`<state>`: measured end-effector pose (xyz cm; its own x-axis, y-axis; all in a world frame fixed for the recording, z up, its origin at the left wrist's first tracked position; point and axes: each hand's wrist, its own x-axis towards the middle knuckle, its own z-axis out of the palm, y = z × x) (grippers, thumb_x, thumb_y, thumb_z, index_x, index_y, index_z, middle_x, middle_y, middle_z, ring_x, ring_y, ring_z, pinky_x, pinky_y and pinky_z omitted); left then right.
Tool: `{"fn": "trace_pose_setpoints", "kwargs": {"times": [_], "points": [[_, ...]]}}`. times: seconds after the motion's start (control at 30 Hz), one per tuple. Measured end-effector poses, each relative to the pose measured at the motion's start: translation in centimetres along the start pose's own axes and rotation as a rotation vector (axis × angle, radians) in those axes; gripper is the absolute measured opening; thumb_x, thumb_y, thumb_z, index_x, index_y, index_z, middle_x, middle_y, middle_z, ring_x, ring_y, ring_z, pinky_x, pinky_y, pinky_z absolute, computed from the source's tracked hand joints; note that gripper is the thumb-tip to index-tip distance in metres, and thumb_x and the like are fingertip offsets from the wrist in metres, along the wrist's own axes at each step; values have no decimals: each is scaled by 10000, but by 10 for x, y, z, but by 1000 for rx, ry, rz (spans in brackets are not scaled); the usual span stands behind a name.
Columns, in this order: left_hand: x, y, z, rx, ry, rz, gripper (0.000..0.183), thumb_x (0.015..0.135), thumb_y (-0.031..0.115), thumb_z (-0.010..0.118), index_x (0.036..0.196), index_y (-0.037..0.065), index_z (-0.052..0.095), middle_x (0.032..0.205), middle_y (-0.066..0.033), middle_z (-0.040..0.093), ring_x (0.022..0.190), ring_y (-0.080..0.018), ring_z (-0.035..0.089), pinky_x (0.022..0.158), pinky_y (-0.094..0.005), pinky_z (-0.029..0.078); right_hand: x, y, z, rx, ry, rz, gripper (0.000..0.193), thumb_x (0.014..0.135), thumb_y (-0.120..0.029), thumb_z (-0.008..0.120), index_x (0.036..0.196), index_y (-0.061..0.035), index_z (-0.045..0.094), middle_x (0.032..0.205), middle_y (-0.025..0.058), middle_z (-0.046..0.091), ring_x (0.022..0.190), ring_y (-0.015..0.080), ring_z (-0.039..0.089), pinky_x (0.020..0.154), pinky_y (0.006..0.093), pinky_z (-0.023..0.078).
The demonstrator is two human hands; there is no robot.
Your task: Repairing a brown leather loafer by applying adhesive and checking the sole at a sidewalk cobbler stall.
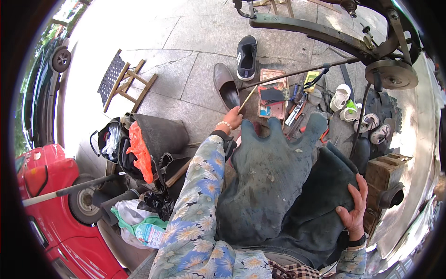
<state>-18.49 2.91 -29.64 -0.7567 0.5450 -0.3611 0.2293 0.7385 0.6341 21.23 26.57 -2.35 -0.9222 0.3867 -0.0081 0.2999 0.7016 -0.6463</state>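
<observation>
Much of the lap is covered by a dark apron (278,186) that fills the centre of the frame and hides the legs and whatever lies beneath it. The left hand (232,118), just above centre, is curled around the near end of a thin stick (246,100); the fingers are turned away, so the grasp itself is only partly seen. The stick slants up and right toward a brown shoe (226,86) lying on the paving, and seems to stop just beside it. The right hand (354,209), at lower right, is clenched on the edge of the apron, its thumb tucked under the fold.

Above the brown shoe lies 1 black sneaker (246,56). To the right, a small red tray (272,95) of tools is too cluttered to sort out. A sewing machine (371,42) arm arcs across the upper right, cut off by the rim. At upper left stands a folding stool (121,79); a dark bag (153,144) with orange cloth sits at centre left, and a red vehicle (60,218) is cropped at lower left.
</observation>
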Motion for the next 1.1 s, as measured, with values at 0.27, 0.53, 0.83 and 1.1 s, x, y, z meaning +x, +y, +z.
{"fn": "trace_pose_setpoints", "kwargs": {"times": [0.27, 0.53, 0.83, 1.1], "points": [[-39, -36, -9, 273, 216, -225, 158, 790, 126, 581, 809, -30, 600, 813, -233, 613, 792, -390, 600, 722, -458, 467, 8, 4, 5, -1, 13, -22, 595, 738, -452, 658, 1187, -89, 520, 1366, 195, 373, 1262, 405, 327, 1033, 500, 255], [-118, 35, -147, -771, 210, -194, 125, 887, 226, 535, 829, 123, 575, 630, 63, 467, 472, -41, 404, 404, -206, 324, 4, 1, 0, -39, 27, -73, 604, 694, -332, 701, 1201, -60, 519, 1367, 178, 376, 1270, 370, 321, 1046, 450, 261], [-239, 187, -223, -414, -44, 423, 226, 935, 192, 478, 767, 47, 519, 671, 72, 343, 619, -34, 291, 561, -198, 255, 16, -53, -16, -88, 70, -212, 709, 589, -181, 776, 1231, -65, 497, 1363, 196, 377, 1239, 379, 374, 1013, 426, 328], [-266, 299, -222, -125, -231, 1020, 285, 913, 228, 518, 737, 7, 481, 598, -66, 361, 539, -158, 346, 501, -296, 308, 38, -156, -34, -214, 244, -661, 746, 544, -147, 790, 1229, -96, 497, 1303, 139, 445, 1164, 327, 444, 939, 396, 381]]}}
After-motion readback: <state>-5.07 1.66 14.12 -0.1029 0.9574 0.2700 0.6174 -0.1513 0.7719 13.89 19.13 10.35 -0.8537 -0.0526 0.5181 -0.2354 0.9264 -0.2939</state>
